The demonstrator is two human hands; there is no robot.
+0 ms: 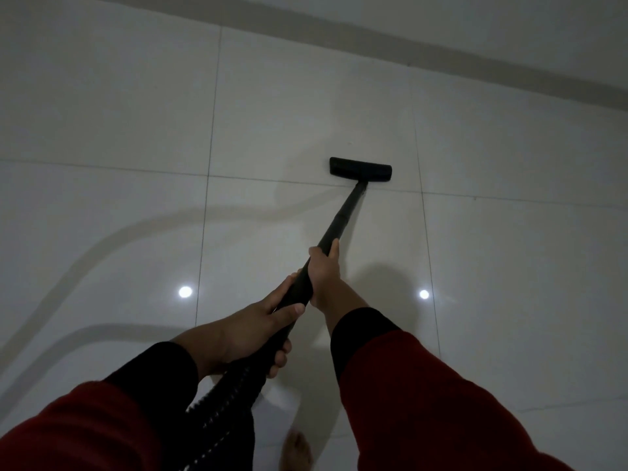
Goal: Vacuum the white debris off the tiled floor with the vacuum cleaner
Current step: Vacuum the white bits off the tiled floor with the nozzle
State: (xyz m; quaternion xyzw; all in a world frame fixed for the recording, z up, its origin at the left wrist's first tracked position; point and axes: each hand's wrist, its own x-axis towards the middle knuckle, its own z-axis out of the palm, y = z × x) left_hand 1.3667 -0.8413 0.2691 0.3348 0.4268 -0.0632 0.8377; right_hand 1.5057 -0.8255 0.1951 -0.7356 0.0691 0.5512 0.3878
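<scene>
A black vacuum wand (343, 215) slants away from me over the glossy white tiled floor (119, 113). Its flat black floor head (361, 169) rests on a tile just beyond a grout line, right of centre. My right hand (324, 278) grips the wand higher up the tube. My left hand (251, 329) is closed round the handle end, where the ribbed black hose (221, 413) drops toward my body. A few tiny dark specks show on the floor; I cannot make out white debris on the pale tiles.
A wall with a grey skirting strip (373, 42) runs across the top. My bare foot (297, 450) stands at the bottom centre. Two ceiling-light reflections (185, 292) shine on the tiles. Curved hose shadows cross the left floor.
</scene>
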